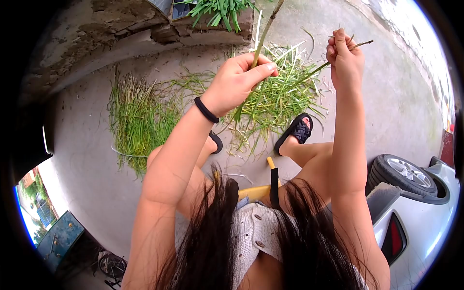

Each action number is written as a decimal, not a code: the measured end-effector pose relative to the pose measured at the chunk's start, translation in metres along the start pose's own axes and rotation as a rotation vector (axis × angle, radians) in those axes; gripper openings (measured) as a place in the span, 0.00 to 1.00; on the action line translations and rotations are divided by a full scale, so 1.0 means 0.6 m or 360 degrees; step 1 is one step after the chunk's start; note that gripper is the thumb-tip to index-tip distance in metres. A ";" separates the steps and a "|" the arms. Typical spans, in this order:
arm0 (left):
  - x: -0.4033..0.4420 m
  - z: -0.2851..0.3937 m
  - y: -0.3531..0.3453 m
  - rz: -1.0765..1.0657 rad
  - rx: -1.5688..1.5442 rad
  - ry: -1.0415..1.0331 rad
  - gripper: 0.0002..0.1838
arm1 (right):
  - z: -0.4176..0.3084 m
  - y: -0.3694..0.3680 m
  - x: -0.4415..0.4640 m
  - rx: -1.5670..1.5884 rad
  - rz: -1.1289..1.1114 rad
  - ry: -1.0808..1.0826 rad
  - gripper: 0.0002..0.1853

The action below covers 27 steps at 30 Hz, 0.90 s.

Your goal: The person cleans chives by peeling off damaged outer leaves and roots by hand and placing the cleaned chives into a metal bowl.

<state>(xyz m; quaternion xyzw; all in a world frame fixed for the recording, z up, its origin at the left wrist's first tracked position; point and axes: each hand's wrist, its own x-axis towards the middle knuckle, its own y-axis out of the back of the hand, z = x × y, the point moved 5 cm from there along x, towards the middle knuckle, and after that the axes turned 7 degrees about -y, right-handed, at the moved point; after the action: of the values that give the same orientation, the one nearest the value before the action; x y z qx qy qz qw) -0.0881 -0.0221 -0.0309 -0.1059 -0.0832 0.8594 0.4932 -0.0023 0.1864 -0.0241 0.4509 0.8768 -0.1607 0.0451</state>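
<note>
My left hand [240, 80], with a black band at its wrist, is closed around a long green stalk [265, 36]. The stalk slants up to a brownish end and hangs down below the fist. Farther right and higher, my right hand [345, 54] pinches a thin green stalk [316, 71] whose dry brown tip sticks out to the right. Beneath both hands spreads a loose heap of green and pale grass-like leaves [285, 94] on the concrete. To the left lies a denser pile of long green stalks [140, 121], mostly side by side.
A bunch of green leaves [223, 10] rests on a worn ledge [212, 33] at the top. Black sandals [296, 131] are on my feet beside the heap. Below me is a yellow seat frame [253, 192]. A silver car [425, 227] stands at the right.
</note>
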 end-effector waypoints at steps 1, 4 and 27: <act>0.000 0.000 0.002 -0.0007 -0.0017 0.0031 0.07 | 0.000 -0.006 -0.004 -0.0074 -0.0068 -0.0060 0.15; 0.001 0.003 0.006 0.0041 -0.0019 0.0040 0.08 | 0.009 -0.036 -0.037 -0.0390 -0.0300 -0.0269 0.19; 0.007 -0.017 0.028 0.0018 -0.0181 0.0141 0.09 | -0.020 -0.041 -0.029 -0.1668 0.0041 0.0719 0.08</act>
<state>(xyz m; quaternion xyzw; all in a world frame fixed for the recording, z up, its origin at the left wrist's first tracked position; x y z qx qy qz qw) -0.1017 -0.0263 -0.0450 -0.1720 -0.1094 0.8505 0.4848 -0.0111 0.1634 -0.0031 0.4021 0.8217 0.3966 0.0762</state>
